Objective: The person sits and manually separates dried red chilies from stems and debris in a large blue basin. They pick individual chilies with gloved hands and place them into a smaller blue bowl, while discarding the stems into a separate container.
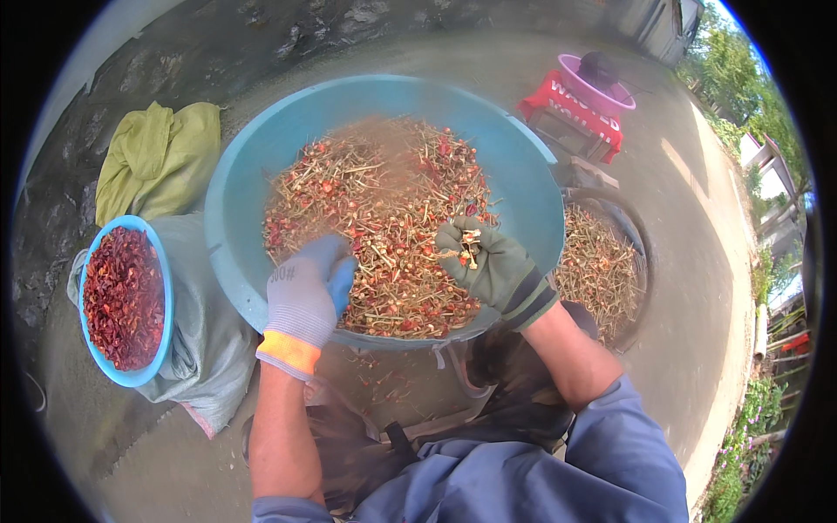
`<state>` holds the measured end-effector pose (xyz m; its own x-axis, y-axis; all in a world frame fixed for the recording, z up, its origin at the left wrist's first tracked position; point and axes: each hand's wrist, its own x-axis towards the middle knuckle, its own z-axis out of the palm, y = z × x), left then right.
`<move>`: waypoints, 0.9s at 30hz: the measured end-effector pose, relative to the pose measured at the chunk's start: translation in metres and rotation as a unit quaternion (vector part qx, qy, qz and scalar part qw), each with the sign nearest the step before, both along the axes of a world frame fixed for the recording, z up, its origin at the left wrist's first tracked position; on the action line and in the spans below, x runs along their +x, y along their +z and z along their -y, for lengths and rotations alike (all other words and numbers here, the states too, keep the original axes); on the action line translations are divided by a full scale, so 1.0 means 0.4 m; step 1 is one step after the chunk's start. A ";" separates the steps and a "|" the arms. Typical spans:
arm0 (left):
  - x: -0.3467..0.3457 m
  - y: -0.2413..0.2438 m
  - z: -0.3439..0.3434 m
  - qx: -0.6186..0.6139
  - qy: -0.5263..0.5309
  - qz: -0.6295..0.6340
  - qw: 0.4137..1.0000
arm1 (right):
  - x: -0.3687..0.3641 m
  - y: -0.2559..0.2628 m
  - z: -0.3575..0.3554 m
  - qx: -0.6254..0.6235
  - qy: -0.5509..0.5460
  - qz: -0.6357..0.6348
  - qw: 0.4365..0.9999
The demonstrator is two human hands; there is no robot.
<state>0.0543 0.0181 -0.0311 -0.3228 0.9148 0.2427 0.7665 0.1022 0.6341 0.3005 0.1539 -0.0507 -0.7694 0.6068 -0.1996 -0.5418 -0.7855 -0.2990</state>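
A large blue plastic basin (523,157) stands before me. In it lies a heap of dried chili stems and caps (399,274), mixed with red bits of pod. My left hand (302,281), in a grey knit glove with blue coating and an orange cuff, is at the heap's near left edge. Its fingers are curled inward, and whether anything is between them is hidden. On the right, over the heap, my right hand (500,265) in a green glove is turned partly palm up. A few dried chili stems (469,250) are held in its bent fingers.
At left, a small blue basin (169,307) of red chili pieces rests on a grey woven sack (203,327); a yellow-green sack (160,157) lies behind. A round container (644,281) of stems stands right. Beyond it, a pink basin (598,98) sits on a red-covered stool (575,121).
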 end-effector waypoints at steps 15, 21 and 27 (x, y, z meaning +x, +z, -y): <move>-0.072 -0.022 0.003 0.011 0.033 0.047 0.998 | 0.671 -0.019 -0.221 0.232 -0.209 0.537 0.784; -0.049 0.000 -0.014 0.006 0.038 0.063 0.997 | 0.885 -0.131 -0.204 0.188 -0.258 0.616 0.720; -0.062 0.008 -0.007 -0.004 0.032 0.065 0.997 | 0.880 -0.143 -0.195 0.262 -0.279 0.671 0.635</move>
